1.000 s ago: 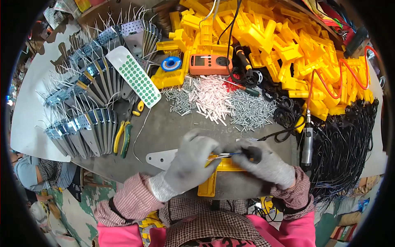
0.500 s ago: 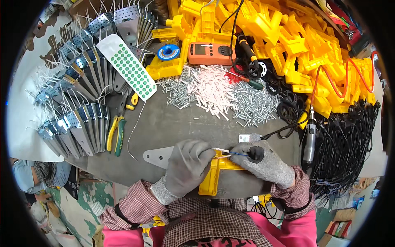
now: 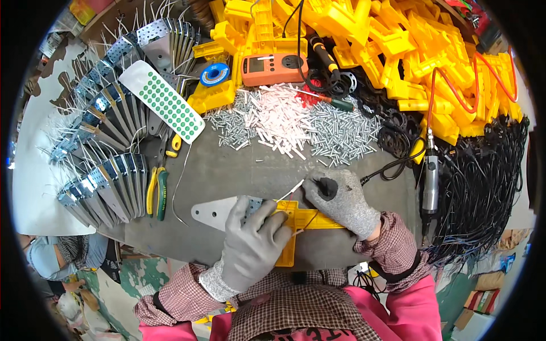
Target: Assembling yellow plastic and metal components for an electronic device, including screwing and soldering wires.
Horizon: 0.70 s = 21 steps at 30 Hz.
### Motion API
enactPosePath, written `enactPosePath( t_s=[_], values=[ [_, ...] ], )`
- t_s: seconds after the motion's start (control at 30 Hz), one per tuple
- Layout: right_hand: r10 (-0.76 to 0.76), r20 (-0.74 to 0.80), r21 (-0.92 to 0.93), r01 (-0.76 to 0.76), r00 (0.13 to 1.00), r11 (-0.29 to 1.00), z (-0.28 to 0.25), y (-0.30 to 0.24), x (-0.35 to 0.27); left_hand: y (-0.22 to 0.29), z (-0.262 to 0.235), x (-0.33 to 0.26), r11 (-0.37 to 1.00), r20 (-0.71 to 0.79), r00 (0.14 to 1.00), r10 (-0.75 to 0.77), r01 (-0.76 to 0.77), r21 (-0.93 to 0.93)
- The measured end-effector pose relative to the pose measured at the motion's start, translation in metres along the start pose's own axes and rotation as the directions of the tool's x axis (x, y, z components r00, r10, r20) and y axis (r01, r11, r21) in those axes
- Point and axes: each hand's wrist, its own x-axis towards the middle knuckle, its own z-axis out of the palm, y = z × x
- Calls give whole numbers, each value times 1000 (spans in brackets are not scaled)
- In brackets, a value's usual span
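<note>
Left hand (image 3: pixel 253 247) now slid up over yellow plastic part (image 3: pixel 296 227), clamping it onto perforated metal plate (image 3: pixel 219 211). Right hand (image 3: pixel 338 202) closed around black-handled tool (image 3: pixel 326 187), tip shifted left, just above the clamp: joining underway, apparently.

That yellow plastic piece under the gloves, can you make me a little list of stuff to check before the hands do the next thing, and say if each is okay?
1. Yellow plastic piece lies flat on the grey table: ok.
2. Left hand presses on it and on the perforated metal plate: ok.
3. Right hand grips the black-handled tool, tip toward the piece: ok.
4. Both hands gloved: ok.
5. Tool tip touching the thin white wire: cannot tell, too small.
6. Tool's black cord clear of the piece: ok.
</note>
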Motion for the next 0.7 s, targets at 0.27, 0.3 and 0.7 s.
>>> enactPosePath(
  t_s=[0.27,0.3,0.7],
  values=[
    [-80,-44,-71,76,996,995,6,4,-2,-12,11,20,949,-2,982,-190,183,-255],
    [-73,-50,-67,70,996,995,5,4,-3,-13,12,21,956,-21,985,-170,160,-247],
    [-148,-60,-319,122,987,940,-94,12,60,-32,0,-9,979,117,993,23,1,-204]
  ],
)
